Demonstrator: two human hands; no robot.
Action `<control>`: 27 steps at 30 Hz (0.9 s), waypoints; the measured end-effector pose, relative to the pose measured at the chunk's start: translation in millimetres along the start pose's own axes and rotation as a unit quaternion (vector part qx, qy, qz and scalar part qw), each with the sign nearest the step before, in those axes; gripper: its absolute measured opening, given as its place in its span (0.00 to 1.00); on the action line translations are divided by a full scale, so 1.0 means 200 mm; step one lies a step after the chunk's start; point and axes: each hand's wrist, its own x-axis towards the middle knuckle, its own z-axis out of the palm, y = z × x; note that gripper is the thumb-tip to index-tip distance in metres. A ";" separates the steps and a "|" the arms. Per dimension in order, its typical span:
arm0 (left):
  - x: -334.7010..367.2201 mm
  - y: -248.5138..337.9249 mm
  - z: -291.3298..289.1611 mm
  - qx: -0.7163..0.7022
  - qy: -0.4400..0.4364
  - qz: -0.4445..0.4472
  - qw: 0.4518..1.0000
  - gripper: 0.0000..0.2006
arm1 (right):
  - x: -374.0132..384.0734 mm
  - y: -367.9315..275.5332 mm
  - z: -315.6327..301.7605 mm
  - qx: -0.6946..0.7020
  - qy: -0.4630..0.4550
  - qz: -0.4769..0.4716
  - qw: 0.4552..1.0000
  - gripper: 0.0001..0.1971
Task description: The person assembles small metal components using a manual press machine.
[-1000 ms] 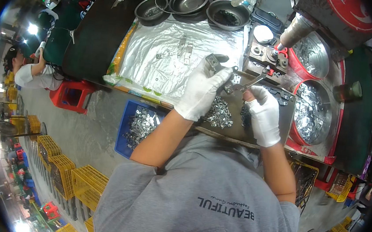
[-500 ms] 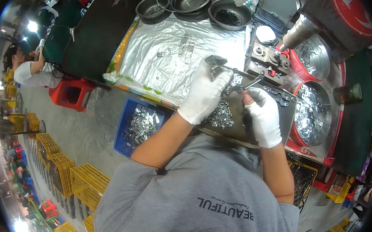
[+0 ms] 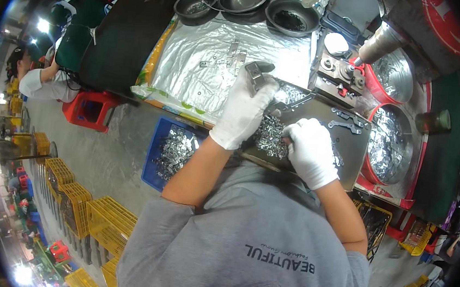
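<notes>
The left hand (image 3: 244, 109), in a white glove, is closed around a grey metal block (image 3: 256, 76), which sits between the thumb and the curled fingers and points up, away from the body. From near the same fingertips a dark metal lever (image 3: 299, 102) reaches out to the right; if it is also gripped or only lies there, I cannot tell. The right hand (image 3: 311, 150) is gloved too, with the thumb tip bare. Its fingers are bent close together, at the right edge of a pile of small metal parts (image 3: 270, 136). Whether a small part is already between thumb and finger, I cannot see.

For picking well, in my judgement, the bare thumb should do the feeling, so that only one piece comes out of the pile. The left hand would do good to hold the block steady and not squeeze the lever out of line.

The pile lies on a dark board (image 3: 354, 154), where two more levers (image 3: 346, 123) lie near its far right side. Beyond the board is the steel die block (image 3: 339, 75) below the press ram (image 3: 378, 44). At the left spreads a silver sheet (image 3: 186, 49), with metal bowls (image 3: 290, 16) behind. A blue bin (image 3: 155, 156) with shiny parts stands lower, beside the left forearm.
</notes>
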 end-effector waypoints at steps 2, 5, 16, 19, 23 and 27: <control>0.01 -0.01 0.00 0.018 0.000 0.002 1.000 0.19 | -0.01 0.01 0.00 0.027 0.017 0.004 0.999 0.04; 0.01 -0.04 -0.02 0.048 -0.014 0.006 0.999 0.19 | -0.03 0.02 -0.02 0.093 0.061 0.033 0.993 0.06; 0.00 -0.10 0.02 0.105 -0.124 0.005 0.987 0.20 | 0.00 0.08 -0.24 0.391 0.087 0.226 0.888 0.07; -0.01 -0.08 0.03 0.116 -0.137 -0.002 0.984 0.21 | 0.01 0.09 -0.26 0.404 0.072 0.251 0.876 0.08; -0.02 -0.06 0.03 0.142 -0.173 -0.008 0.975 0.22 | 0.02 0.08 -0.27 0.407 0.084 0.244 0.876 0.08; -0.03 -0.06 0.05 0.151 -0.210 -0.032 0.965 0.22 | 0.02 0.09 -0.25 0.431 0.055 0.208 0.876 0.09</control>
